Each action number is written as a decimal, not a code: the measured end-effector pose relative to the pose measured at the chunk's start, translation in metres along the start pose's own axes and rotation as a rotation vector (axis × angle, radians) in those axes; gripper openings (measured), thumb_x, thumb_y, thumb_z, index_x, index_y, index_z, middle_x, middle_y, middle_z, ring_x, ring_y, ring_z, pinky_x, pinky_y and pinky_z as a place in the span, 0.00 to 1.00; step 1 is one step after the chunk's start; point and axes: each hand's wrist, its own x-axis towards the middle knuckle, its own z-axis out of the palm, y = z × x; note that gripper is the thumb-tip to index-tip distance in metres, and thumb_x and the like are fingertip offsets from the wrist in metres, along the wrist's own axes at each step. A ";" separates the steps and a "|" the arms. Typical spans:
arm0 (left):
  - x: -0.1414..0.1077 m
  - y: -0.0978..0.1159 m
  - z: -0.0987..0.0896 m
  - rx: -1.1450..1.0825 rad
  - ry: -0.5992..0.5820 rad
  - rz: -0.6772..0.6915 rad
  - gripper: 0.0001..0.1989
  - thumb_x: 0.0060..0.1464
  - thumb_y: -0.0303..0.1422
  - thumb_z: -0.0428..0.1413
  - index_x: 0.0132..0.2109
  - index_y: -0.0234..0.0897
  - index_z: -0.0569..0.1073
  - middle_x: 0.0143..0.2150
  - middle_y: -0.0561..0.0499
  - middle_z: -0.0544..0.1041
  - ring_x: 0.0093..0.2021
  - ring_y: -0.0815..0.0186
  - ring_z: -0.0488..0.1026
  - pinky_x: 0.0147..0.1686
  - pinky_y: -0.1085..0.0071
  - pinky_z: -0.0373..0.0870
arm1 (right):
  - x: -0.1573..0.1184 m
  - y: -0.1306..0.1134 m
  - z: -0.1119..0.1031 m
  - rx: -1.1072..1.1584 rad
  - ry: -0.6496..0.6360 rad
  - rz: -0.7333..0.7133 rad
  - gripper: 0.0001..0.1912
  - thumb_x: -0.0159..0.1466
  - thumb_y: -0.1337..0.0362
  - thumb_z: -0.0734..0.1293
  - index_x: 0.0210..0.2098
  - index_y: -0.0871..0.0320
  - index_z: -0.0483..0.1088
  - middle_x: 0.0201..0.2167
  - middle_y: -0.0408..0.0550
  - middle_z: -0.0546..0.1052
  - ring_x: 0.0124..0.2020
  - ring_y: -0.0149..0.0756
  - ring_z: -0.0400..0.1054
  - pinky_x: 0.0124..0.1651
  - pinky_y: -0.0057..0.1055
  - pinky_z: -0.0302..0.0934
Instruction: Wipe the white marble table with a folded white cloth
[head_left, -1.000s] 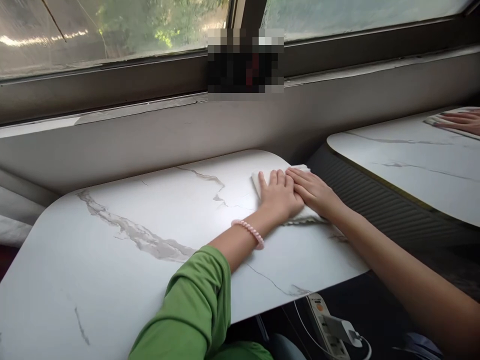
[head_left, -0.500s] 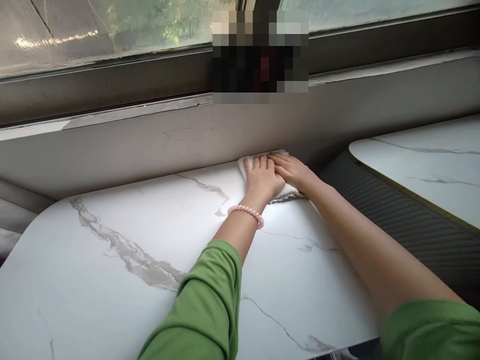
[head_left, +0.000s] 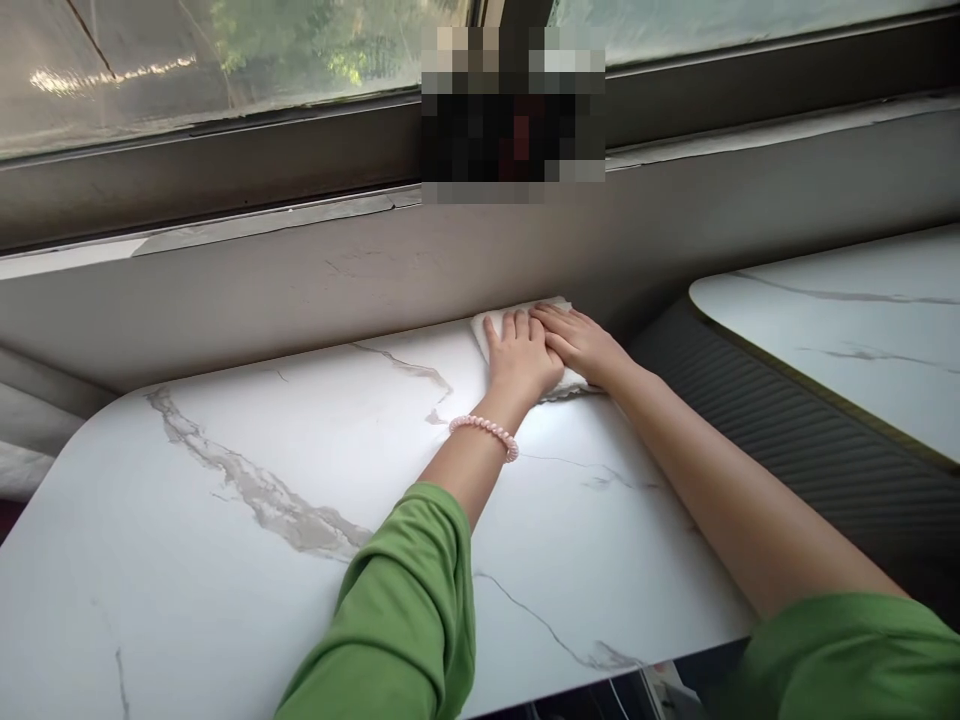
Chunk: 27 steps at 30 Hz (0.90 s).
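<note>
A white folded cloth [head_left: 484, 328] lies on the marble-patterned white table [head_left: 247, 620], at its far right corner by the wall. My left hand [head_left: 523, 355] presses flat on the cloth, fingers spread and pointing at the wall; a pink coiled band [head_left: 484, 428] circles that wrist. Against it, my right hand [head_left: 581, 342] also lies flat on the cloth with its fingers stretched out to the left. The fingertips of both hands are close together, and part of the cloth is hidden under them.
Beyond the table stand a pale wall [head_left: 300, 300] and a window with a dark frame [head_left: 225, 175]. At right are a second marble-patterned table [head_left: 847, 320] and a dark ribbed surface [head_left: 765, 430]. Pale fabric folds [head_left: 37, 420] show at left.
The view has shifted slightly, and more dark items show below the table's near edge. Both hands stay flat on the cloth, with hardly any movement relative to the table.
</note>
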 end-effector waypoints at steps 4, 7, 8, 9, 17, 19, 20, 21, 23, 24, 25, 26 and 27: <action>-0.014 0.005 -0.005 -0.010 -0.043 0.020 0.27 0.63 0.33 0.34 0.66 0.26 0.55 0.68 0.42 0.54 0.68 0.55 0.47 0.66 0.48 0.38 | -0.017 -0.007 -0.004 -0.012 -0.005 -0.010 0.29 0.67 0.60 0.46 0.62 0.63 0.60 0.63 0.56 0.62 0.64 0.44 0.54 0.63 0.49 0.51; -0.031 0.010 -0.011 -0.011 -0.071 0.072 0.28 0.63 0.34 0.35 0.66 0.26 0.54 0.68 0.41 0.53 0.68 0.55 0.46 0.66 0.49 0.36 | -0.040 -0.015 -0.010 -0.052 -0.014 0.000 0.29 0.67 0.61 0.46 0.62 0.66 0.59 0.64 0.59 0.61 0.65 0.44 0.52 0.63 0.49 0.51; -0.038 0.012 -0.013 -0.012 -0.078 0.094 0.28 0.63 0.34 0.35 0.66 0.25 0.53 0.69 0.41 0.53 0.68 0.54 0.46 0.66 0.49 0.36 | -0.049 -0.018 -0.013 -0.065 -0.018 0.006 0.29 0.67 0.61 0.46 0.63 0.66 0.58 0.64 0.59 0.60 0.65 0.44 0.52 0.63 0.49 0.51; -0.045 0.015 -0.016 -0.014 -0.087 0.116 0.28 0.63 0.35 0.36 0.66 0.25 0.53 0.69 0.40 0.53 0.68 0.54 0.46 0.66 0.49 0.36 | -0.059 -0.021 -0.016 -0.073 -0.021 0.011 0.29 0.67 0.61 0.45 0.63 0.66 0.57 0.64 0.59 0.60 0.66 0.45 0.51 0.63 0.49 0.51; -0.113 0.057 -0.033 -0.053 -0.163 0.200 0.30 0.62 0.37 0.36 0.67 0.24 0.51 0.69 0.39 0.50 0.69 0.51 0.43 0.65 0.45 0.37 | -0.151 -0.047 -0.048 -0.060 -0.058 0.063 0.32 0.68 0.59 0.42 0.63 0.67 0.57 0.65 0.59 0.58 0.66 0.43 0.49 0.65 0.48 0.47; -0.131 0.068 -0.038 -0.059 -0.189 0.223 0.30 0.63 0.37 0.35 0.67 0.24 0.51 0.69 0.39 0.50 0.69 0.51 0.43 0.65 0.44 0.38 | -0.175 -0.051 -0.053 -0.059 -0.045 0.050 0.32 0.68 0.58 0.42 0.62 0.68 0.58 0.64 0.61 0.59 0.66 0.43 0.50 0.66 0.47 0.46; -0.140 0.072 -0.041 -0.062 -0.195 0.237 0.30 0.63 0.37 0.35 0.67 0.24 0.51 0.69 0.39 0.50 0.69 0.51 0.43 0.65 0.44 0.38 | -0.186 -0.053 -0.055 -0.061 -0.031 0.040 0.32 0.68 0.58 0.42 0.62 0.67 0.58 0.64 0.61 0.60 0.66 0.43 0.50 0.66 0.47 0.47; -0.149 0.076 -0.044 -0.063 -0.199 0.251 0.30 0.63 0.37 0.34 0.67 0.23 0.51 0.69 0.38 0.50 0.69 0.50 0.43 0.65 0.44 0.39 | -0.198 -0.054 -0.056 -0.061 -0.013 0.030 0.31 0.68 0.58 0.42 0.63 0.67 0.58 0.64 0.61 0.60 0.66 0.43 0.50 0.65 0.47 0.47; -0.165 0.082 -0.048 -0.061 -0.205 0.279 0.30 0.63 0.37 0.34 0.67 0.23 0.51 0.69 0.38 0.50 0.69 0.50 0.43 0.65 0.44 0.39 | -0.219 -0.057 -0.057 -0.062 0.029 0.008 0.30 0.69 0.59 0.44 0.64 0.65 0.56 0.63 0.61 0.61 0.66 0.43 0.51 0.65 0.48 0.47; -0.171 0.084 -0.050 -0.059 -0.207 0.291 0.30 0.63 0.37 0.34 0.67 0.23 0.51 0.69 0.38 0.51 0.69 0.50 0.43 0.65 0.44 0.40 | -0.228 -0.058 -0.057 -0.063 0.050 -0.003 0.29 0.69 0.60 0.44 0.65 0.64 0.54 0.64 0.60 0.61 0.66 0.43 0.51 0.65 0.48 0.48; -0.177 0.086 -0.052 -0.057 -0.209 0.302 0.30 0.63 0.37 0.34 0.67 0.23 0.51 0.69 0.38 0.51 0.69 0.50 0.43 0.65 0.44 0.40 | -0.235 -0.060 -0.056 -0.064 0.071 -0.014 0.29 0.69 0.60 0.45 0.65 0.62 0.53 0.64 0.60 0.60 0.66 0.43 0.51 0.65 0.49 0.48; -0.182 0.087 -0.054 -0.056 -0.211 0.312 0.30 0.63 0.37 0.34 0.67 0.23 0.51 0.69 0.38 0.51 0.69 0.50 0.44 0.65 0.44 0.40 | -0.241 -0.062 -0.056 -0.065 0.090 -0.022 0.29 0.69 0.61 0.45 0.66 0.61 0.51 0.64 0.60 0.60 0.66 0.43 0.51 0.64 0.49 0.48; -0.186 0.088 -0.055 -0.055 -0.213 0.320 0.30 0.63 0.37 0.34 0.67 0.23 0.51 0.69 0.38 0.51 0.69 0.50 0.44 0.65 0.44 0.40 | -0.245 -0.064 -0.056 -0.066 0.106 -0.026 0.28 0.69 0.61 0.45 0.66 0.60 0.50 0.64 0.59 0.60 0.65 0.43 0.51 0.64 0.50 0.49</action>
